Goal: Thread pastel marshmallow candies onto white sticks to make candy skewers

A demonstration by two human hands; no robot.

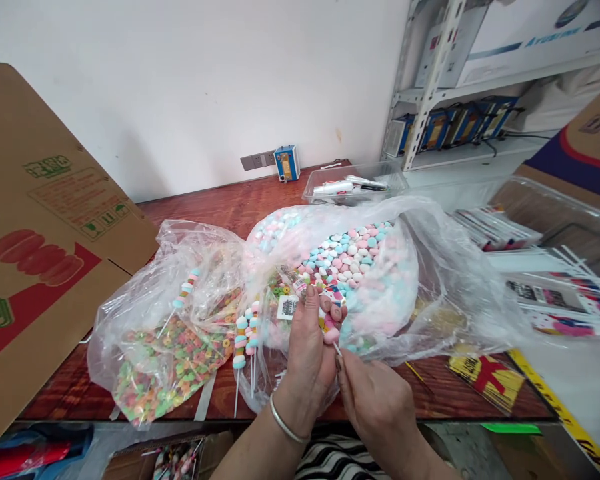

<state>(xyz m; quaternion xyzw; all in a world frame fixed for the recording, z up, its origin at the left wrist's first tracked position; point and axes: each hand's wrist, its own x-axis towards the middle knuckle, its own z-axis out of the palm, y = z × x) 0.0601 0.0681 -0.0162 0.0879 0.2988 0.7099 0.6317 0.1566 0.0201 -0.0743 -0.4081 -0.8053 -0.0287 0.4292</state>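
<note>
My left hand (311, 347), a silver bangle on its wrist, is closed around a small clear printed packet (300, 293) with a candy skewer inside. My right hand (375, 393) pinches the thin white stick (337, 347) at the skewer's lower end. Both hands sit in front of a big clear plastic bag (430, 280) full of pink, blue and white candies. To the left lies a second clear bag (150, 347) of colourful ring candies. Finished candy skewers (245, 340) rest between the bags, and another skewer (183, 297) lies on the left bag.
A large cardboard box (40, 253) stands at the left. A clear tray (355, 183) holding tools sits at the back of the wooden table (240, 203). Clear bins with packets (555, 267) fill the right side, below a metal shelf (430, 87). A small blue device (287, 163) stands by the wall socket.
</note>
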